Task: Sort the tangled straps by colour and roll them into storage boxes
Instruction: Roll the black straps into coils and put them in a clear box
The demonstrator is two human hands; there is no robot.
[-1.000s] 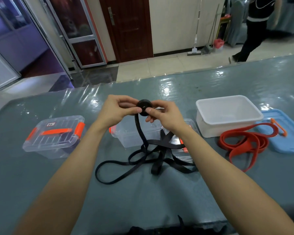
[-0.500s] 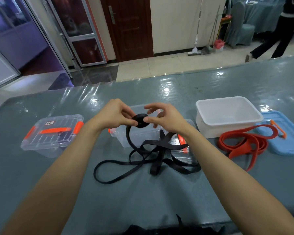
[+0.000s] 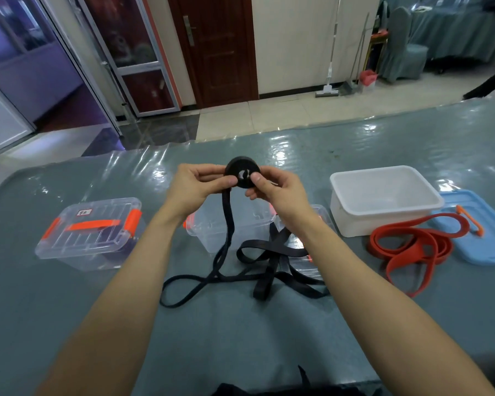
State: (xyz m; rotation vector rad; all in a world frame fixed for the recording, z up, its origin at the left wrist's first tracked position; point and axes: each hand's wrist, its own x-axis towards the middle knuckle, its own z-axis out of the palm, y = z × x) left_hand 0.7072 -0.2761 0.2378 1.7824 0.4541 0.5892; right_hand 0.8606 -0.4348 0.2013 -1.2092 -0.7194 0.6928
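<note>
The person's hands hold the black roll (image 3: 242, 175) higher above the table (image 3: 240, 332) than half a second earlier, and its flat round face has turned toward the camera. The left hand (image 3: 196, 185) pinches the roll's left edge between thumb and curled fingers. The right hand (image 3: 277, 192), whose fingers were spread a moment ago, has closed on the roll, with the thumb pressed on the face and the fingers curled behind.

The unrolled black strap (image 3: 227, 221) hangs straighter from the roll's underside than before. It runs down to a loose tangle on the table in front of the open clear box (image 3: 226, 227). One long loop of it lies out to the left, much as it did.

The red strap (image 3: 412, 247) lies untouched in a heap to the right, touching the front of the white box (image 3: 383, 221) and overlapping the blue lid (image 3: 486, 252). A closed clear box with orange latches (image 3: 89, 232) stands well apart on the left. The passer-by in the background has moved on, and only a dark leg (image 3: 489, 87) shows at the right edge.
</note>
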